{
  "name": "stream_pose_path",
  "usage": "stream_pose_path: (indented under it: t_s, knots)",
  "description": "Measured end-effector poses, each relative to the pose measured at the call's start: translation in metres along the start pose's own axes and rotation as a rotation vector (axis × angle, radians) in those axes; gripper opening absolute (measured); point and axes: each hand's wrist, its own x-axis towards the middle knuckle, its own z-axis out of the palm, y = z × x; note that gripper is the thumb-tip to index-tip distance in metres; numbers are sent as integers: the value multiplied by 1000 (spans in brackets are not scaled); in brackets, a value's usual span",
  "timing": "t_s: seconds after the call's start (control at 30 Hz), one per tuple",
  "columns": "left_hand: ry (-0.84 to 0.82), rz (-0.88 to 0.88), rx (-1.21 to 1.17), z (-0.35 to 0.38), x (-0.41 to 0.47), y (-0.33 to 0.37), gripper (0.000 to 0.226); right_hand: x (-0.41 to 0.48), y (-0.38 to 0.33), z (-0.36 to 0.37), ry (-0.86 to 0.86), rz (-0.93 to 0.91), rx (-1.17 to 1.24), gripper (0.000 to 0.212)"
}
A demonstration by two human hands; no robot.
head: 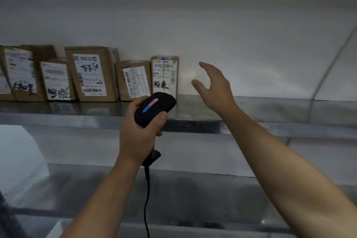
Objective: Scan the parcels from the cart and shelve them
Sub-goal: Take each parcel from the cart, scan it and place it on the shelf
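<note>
A plain white wall (pixel 193 15) is filling the upper half of the frame, graying toward the top and carrying a soft bright patch (pixel 194 73) near the middle. At the upper right a thin pale strut (pixel 329 69) is slanting down toward the left across the wall. At the left edge, halfway down, a bright white area (pixel 17 150) is glowing. A dark upright (pixel 4 216) is standing in the lower left corner, blurred.
</note>
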Motion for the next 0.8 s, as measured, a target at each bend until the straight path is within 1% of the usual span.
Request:
stream_pose_path:
  t_s: [0.2,0.37,0.5,0.63,0.73,0.8]
  knots:
    - [-86,-11,-35,62,-16,1,68,-44,35,-61,42,25,-77,56]
    - [-163,-45,-93,133,-43,4,64,-88,72,-132,76,79,-161,53]
    - [-228,-68,-128,190,-73,7,64,-127,104,-186,110,154,-230,48]
    - [-336,-108,-155,259,-111,6,64,-177,139,-245,155,239,-277,48]
    - [-420,-128,-159,306,-140,2,68,-218,160,-284,206,314,-316,49]
    - [-482,-144,-158,337,-160,0,65,-247,173,-308,227,372,-345,50]
